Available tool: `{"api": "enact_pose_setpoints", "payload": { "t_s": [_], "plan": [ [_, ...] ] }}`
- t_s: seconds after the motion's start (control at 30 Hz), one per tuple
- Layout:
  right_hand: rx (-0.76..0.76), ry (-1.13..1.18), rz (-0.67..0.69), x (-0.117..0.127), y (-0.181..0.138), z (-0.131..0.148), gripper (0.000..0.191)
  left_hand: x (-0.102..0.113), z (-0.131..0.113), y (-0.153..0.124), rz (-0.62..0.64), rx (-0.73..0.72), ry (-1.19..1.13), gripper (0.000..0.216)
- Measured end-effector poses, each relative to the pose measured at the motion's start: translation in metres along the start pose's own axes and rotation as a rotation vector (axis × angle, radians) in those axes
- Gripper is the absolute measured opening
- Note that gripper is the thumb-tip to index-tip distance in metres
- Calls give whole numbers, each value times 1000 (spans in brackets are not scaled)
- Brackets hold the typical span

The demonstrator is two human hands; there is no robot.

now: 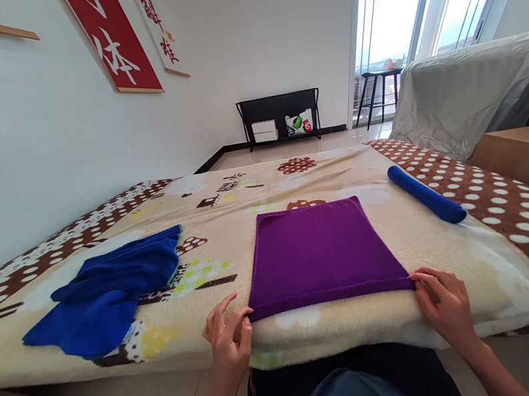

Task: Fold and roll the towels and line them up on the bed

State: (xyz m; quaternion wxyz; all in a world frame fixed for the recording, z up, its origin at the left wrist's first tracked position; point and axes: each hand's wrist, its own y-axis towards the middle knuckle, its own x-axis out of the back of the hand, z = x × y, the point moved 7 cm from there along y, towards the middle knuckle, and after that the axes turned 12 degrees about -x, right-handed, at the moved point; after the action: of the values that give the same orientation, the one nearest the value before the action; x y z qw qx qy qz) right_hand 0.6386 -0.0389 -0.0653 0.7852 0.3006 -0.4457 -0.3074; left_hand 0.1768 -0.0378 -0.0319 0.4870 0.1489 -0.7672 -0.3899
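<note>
The purple cloth (324,252) lies flat on the patterned blanket (232,244), touching both hands, so neither is nearer. From my spot I see the left hand (227,336) pinching its near left corner between thumb and fingertips, the right hand (441,300) pinching the near right corner likewise. Between these 2 grips a narrow strip runs 9 to 3 o'clock along the near edge. I'd judge that line matters most: the remaining cloth spreads from it toward 12, between 1 and 2 o'clock from the left hand, between 10 and 11 from the right. A crumpled blue cloth (112,291) sits at 9, a rolled blue cloth (426,195) at 2.
</note>
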Motion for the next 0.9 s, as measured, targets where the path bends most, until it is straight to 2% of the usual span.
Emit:
{"api": "enact_pose_setpoints", "payload": {
  "t_s": [0.17, 0.3, 0.47, 0.6, 0.7, 0.83, 0.9],
  "plan": [
    [-26, 50, 44, 2, -2, 1, 19, 1, -14, 5, -49, 0, 102, 14],
    [-100, 52, 5, 2, 1, 3, 25, 0, -20, 7, -83, 5, 148, 12],
    [-186, -53, -65, -4, 5, 8, 38, -3, -22, 5, -83, 30, 190, 11],
    [-201, -142, -69, -8, 6, 11, 42, -5, -22, 2, -99, 51, 184, 12],
    [-188, -174, -86, -7, 4, 16, 39, -6, -21, 1, -85, 35, 160, 17],
    [-130, -209, -249, 0, -3, 27, 29, -6, -21, -2, -100, -35, 156, 23],
    [-60, -231, -304, 1, -8, 36, 17, -7, -22, -3, -105, -94, 141, 27]
  ]
}}
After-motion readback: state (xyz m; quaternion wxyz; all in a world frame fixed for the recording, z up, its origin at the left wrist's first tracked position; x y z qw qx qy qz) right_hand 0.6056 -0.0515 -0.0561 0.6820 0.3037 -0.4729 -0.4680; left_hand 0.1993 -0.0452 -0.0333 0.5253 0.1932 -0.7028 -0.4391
